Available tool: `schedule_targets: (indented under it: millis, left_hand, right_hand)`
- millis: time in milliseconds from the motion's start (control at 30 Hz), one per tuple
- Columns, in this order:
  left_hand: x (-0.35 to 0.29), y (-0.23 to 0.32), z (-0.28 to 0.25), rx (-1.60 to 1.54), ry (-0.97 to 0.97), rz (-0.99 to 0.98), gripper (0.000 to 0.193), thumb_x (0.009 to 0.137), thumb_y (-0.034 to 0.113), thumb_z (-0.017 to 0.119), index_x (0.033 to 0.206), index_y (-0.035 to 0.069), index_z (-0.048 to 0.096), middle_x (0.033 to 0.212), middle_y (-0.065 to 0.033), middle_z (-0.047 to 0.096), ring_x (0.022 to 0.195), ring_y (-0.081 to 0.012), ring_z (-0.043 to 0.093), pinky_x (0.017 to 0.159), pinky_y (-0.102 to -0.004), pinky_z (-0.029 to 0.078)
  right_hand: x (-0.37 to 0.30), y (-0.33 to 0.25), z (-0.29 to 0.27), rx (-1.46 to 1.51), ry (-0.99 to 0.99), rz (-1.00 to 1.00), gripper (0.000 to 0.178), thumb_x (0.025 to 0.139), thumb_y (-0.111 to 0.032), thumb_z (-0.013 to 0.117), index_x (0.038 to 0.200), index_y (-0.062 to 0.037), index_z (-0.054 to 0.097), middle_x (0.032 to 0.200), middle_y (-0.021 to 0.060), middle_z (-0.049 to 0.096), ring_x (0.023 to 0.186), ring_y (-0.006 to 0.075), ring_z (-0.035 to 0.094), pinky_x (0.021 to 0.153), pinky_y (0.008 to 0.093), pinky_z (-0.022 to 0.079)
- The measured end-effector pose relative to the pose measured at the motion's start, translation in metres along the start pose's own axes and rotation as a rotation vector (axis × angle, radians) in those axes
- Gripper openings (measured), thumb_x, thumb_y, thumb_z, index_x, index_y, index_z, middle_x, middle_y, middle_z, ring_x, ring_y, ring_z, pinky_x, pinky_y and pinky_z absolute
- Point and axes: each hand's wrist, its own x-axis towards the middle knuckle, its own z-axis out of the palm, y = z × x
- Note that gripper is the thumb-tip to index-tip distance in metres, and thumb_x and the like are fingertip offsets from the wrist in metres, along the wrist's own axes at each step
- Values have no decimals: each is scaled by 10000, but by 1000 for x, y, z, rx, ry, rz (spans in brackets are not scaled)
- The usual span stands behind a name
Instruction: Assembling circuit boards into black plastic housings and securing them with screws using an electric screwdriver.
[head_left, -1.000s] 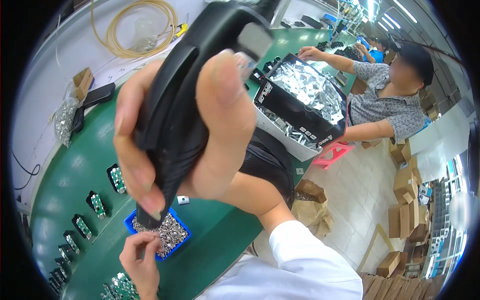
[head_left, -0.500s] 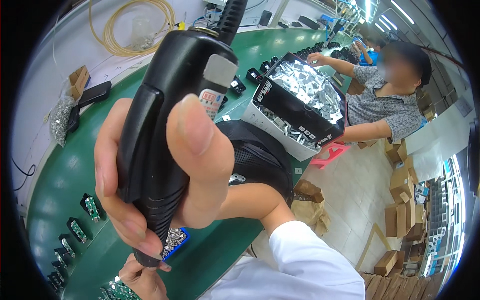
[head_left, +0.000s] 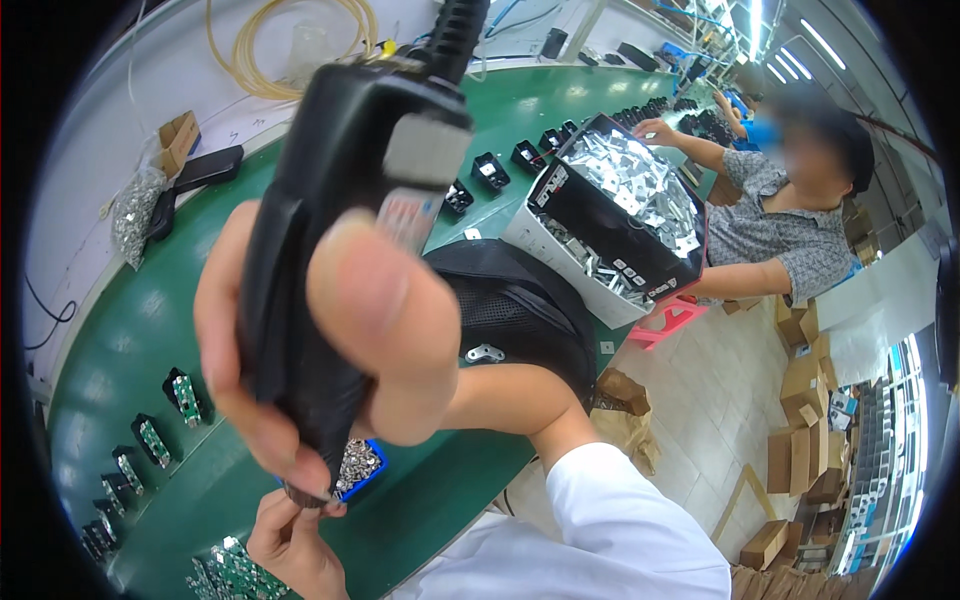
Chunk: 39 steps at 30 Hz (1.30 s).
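Note:
My right hand (head_left: 385, 330) is wrapped round a black electric screwdriver (head_left: 335, 160), thumb toward me, with its thick cord leading up out of view. The tool points down and slightly blurs. Just below its nose, my left hand (head_left: 300, 550) has its fingers pinched together at the tip; whatever they hold is hidden. Close behind sits a blue tray (head_left: 362, 467) of small metal parts, partly covered by the right hand. Next to the left hand lies a pile of green circuit boards (head_left: 235, 572).
Black housings with green boards (head_left: 152, 440) line the green table's left side. A dark mesh-covered object (head_left: 520, 310) and boxes of metal plates (head_left: 632, 190) stand beyond my right forearm. A co-worker (head_left: 775, 220) sits at the right. Cartons (head_left: 800, 440) stand on the floor.
The whole view has shifted a little, with the table and boxes sliding right. Both hands stay together at the screwdriver's tip, now slightly higher and further right in the picture.

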Motion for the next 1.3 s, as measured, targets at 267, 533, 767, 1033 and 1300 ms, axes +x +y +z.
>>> schedule_targets:
  millis: [267, 533, 767, 1033, 1300]
  left_hand:
    - [12, 25, -1, 134, -216, -80, 220, 719, -156, 697, 909, -47, 715, 928, -166, 721, 752, -237, 656, 668, -304, 545]
    - [10, 12, 3, 457, -69, 222, 242, 719, -170, 688, 913, -31, 726, 936, -150, 734, 788, -232, 662, 723, -307, 538]
    - [9, 10, 3, 448, 7, 247, 245, 698, -150, 730, 902, -15, 719, 944, -137, 745, 810, -236, 679, 795, -341, 560]
    - [34, 19, 29, 518, 12, 399, 478, 745, 193, 841, 1155, -8, 699, 1399, -188, 590, 1397, -332, 490, 1207, -568, 292]
    - [37, -16, 12, 1085, -285, 439, 170, 802, 90, 761, 918, 9, 668, 1457, -181, 539, 1422, -340, 457, 1220, -557, 285]
  right_hand:
    - [4, -9, -8, 91, 25, 142, 586, 989, -595, 434, 910, -32, 577, 541, 96, 537, 329, 166, 459, 314, 275, 354]
    - [0, 6, -10, 36, 7, -22, 503, 1009, -510, 436, 937, -30, 570, 543, 95, 545, 335, 155, 456, 321, 270, 351]
    - [-2, 7, -10, 22, 59, -56, 516, 993, -532, 447, 957, -35, 578, 544, 94, 556, 336, 154, 466, 318, 267, 357]
    - [23, -24, -46, -240, -304, 83, 677, 960, -626, 428, 1256, -41, 597, 823, 84, 625, 546, 210, 611, 459, 336, 523]
    - [44, 0, -140, -808, 371, -438, 549, 975, -594, 495, 894, -67, 626, 600, 60, 567, 417, 174, 536, 396, 302, 434]
